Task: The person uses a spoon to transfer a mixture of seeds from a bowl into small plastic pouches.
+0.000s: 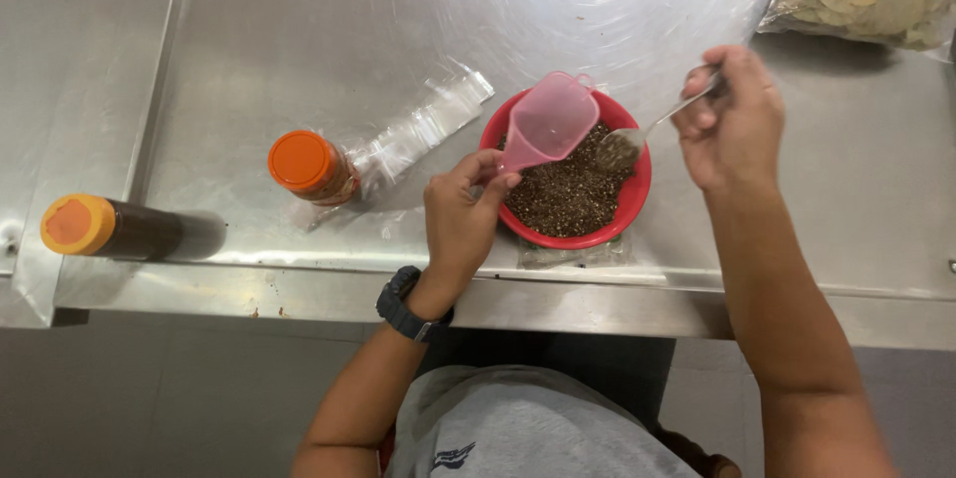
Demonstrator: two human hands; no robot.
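A pale pink measuring cup [550, 121] tilts over a red bowl [634, 201] of dark seeds near the counter's near edge; a metal spoon [637, 135] dips in from the right.

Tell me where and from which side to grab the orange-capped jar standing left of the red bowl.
Grip the small orange-capped jar around its round cap and upper body, coming straight down from above. It stands upright with the cap facing up, and the crumpled clear plastic bag crowds its right side, so a top approach, or one from the bare left, is probably cleanest.
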